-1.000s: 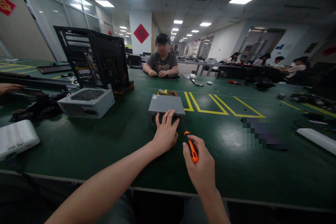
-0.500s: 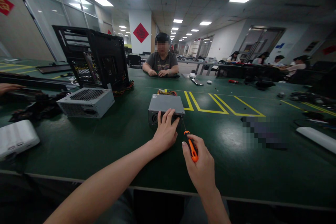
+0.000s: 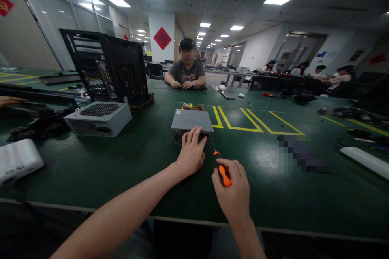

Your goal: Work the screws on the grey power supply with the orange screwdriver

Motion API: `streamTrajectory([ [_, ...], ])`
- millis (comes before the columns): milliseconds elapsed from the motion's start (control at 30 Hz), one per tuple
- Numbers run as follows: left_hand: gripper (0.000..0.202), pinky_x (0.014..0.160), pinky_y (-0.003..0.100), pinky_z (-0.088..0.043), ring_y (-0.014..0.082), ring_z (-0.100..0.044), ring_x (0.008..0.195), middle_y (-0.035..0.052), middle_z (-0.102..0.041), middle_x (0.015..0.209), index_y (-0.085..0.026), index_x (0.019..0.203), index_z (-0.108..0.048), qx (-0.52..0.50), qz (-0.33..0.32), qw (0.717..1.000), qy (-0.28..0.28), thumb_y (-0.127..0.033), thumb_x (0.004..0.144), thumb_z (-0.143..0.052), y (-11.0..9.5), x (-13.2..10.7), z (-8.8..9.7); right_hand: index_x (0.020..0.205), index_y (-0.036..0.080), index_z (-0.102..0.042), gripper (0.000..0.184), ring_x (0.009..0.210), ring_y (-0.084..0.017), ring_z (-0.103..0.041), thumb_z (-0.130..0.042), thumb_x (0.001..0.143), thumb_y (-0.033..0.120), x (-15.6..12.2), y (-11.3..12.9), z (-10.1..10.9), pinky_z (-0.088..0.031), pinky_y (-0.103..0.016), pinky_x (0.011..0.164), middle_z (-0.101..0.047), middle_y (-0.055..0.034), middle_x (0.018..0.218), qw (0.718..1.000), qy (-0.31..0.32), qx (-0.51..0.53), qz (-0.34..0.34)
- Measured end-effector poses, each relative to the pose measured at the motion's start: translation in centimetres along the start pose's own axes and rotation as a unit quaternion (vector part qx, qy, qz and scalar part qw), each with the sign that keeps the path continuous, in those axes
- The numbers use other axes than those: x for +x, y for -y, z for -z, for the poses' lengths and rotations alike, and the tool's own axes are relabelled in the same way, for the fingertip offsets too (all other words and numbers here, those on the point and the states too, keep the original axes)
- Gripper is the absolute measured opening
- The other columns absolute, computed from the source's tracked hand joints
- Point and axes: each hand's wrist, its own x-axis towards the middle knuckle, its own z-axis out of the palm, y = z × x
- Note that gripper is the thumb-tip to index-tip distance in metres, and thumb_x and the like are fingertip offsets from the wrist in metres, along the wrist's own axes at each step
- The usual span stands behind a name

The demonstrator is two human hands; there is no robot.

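Observation:
A small grey power supply box [image 3: 191,120] lies on the green table [image 3: 127,162] in front of me. My left hand [image 3: 192,155] rests against its near face, fingers laid over the front edge. My right hand [image 3: 233,194] is closed around an orange-and-black screwdriver [image 3: 223,172]. The screwdriver's thin shaft points up and left, with its tip at the box's near right corner.
A second, larger power supply [image 3: 99,118] and an open black computer case [image 3: 106,66] stand to the left. A white box [image 3: 18,161] sits at the left edge. A person sits across the table [image 3: 187,71]. Another person's hand [image 3: 9,101] shows far left. Yellow floor-style lines [image 3: 243,121] mark the tabletop.
My right hand has turned slightly on the screwdriver handle, closing more over it. The left hand and box stay where they were.

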Motion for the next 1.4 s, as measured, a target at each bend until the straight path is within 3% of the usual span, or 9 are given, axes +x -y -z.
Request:
streamTrajectory([
  [100,0.049,0.104,0.048,-0.020,0.0282,-0.017,0.133,0.0150,-0.027,0.140,-0.015,0.120,-0.050,0.010,0.004,1.000,0.005,-0.011,0.072,-0.048,-0.04,0.04,0.02,0.091,0.019,-0.054,0.014,0.076,-0.017,-0.052,-0.048,0.083,0.028,0.07,0.07,0.13,-0.043,-0.032,0.071,-0.056,-0.0041,0.082,1.000,0.004,0.011,-0.004],
  [333,0.049,0.105,0.049,-0.018,0.0273,-0.016,0.133,0.0150,-0.027,0.140,-0.015,0.120,-0.049,0.015,0.014,1.000,0.003,-0.010,0.072,-0.047,-0.12,0.07,-0.13,0.101,0.019,-0.049,0.026,0.057,-0.013,-0.056,-0.043,0.086,0.039,-0.21,0.46,0.24,-0.043,-0.024,0.054,-0.060,0.0000,0.071,0.989,0.041,0.061,-0.124],
  [500,0.050,0.104,0.049,-0.018,0.0282,-0.015,0.133,0.0158,-0.027,0.140,-0.014,0.121,-0.048,0.014,0.009,1.000,-0.007,-0.012,0.071,-0.048,-0.09,-0.02,-0.37,0.094,0.019,-0.054,0.018,0.073,-0.016,-0.058,-0.048,0.081,0.030,-0.14,0.11,0.01,-0.046,-0.029,0.068,-0.062,-0.0038,0.083,0.998,0.017,0.025,-0.046],
  [633,0.051,0.104,0.050,-0.018,0.0278,-0.017,0.133,0.0154,-0.027,0.140,-0.014,0.121,-0.048,0.016,0.012,1.000,-0.015,-0.011,0.070,-0.048,-0.18,-0.04,-0.57,0.091,0.019,-0.056,0.015,0.075,-0.017,-0.054,-0.048,0.080,0.023,0.00,-0.08,0.06,-0.045,-0.033,0.070,-0.057,-0.0039,0.080,1.000,0.013,0.010,-0.004],
  [767,0.051,0.104,0.050,-0.017,0.0278,-0.015,0.133,0.0149,-0.026,0.141,-0.015,0.121,-0.048,0.016,0.014,1.000,-0.015,-0.010,0.070,-0.048,-0.31,0.00,-0.61,0.093,0.019,-0.057,0.018,0.077,-0.018,-0.054,-0.046,0.084,0.031,0.03,0.07,0.27,-0.044,-0.033,0.071,-0.058,-0.0047,0.083,0.999,0.020,0.021,-0.020],
  [967,0.052,0.104,0.050,-0.018,0.0276,-0.015,0.133,0.0148,-0.026,0.140,-0.016,0.121,-0.049,0.007,0.022,1.000,-0.012,-0.008,0.070,-0.048,-0.39,0.01,-0.53,0.105,0.019,-0.048,0.028,0.065,-0.014,-0.058,-0.046,0.085,0.038,-0.27,0.01,0.14,-0.046,-0.027,0.060,-0.061,-0.0023,0.080,0.989,0.043,0.072,-0.123],
  [1200,0.053,0.104,0.050,-0.018,0.0289,-0.016,0.133,0.0149,-0.025,0.141,-0.016,0.120,-0.050,-0.002,0.019,1.000,-0.013,-0.006,0.068,-0.049,-0.35,0.03,-0.54,0.094,0.019,-0.055,0.015,0.076,-0.018,-0.054,-0.047,0.081,0.022,0.07,0.00,0.07,-0.045,-0.033,0.070,-0.056,-0.0040,0.081,1.000,0.011,0.026,0.006],
  [1400,0.053,0.104,0.050,-0.018,0.0284,-0.015,0.133,0.0153,-0.025,0.141,-0.015,0.121,-0.050,-0.007,0.019,1.000,-0.012,-0.006,0.068,-0.048,-0.23,0.02,-0.63,0.098,0.019,-0.054,0.021,0.079,-0.018,-0.055,-0.044,0.086,0.032,0.17,0.24,0.41,-0.045,-0.032,0.069,-0.058,-0.0053,0.086,0.998,0.005,0.054,-0.022],
])
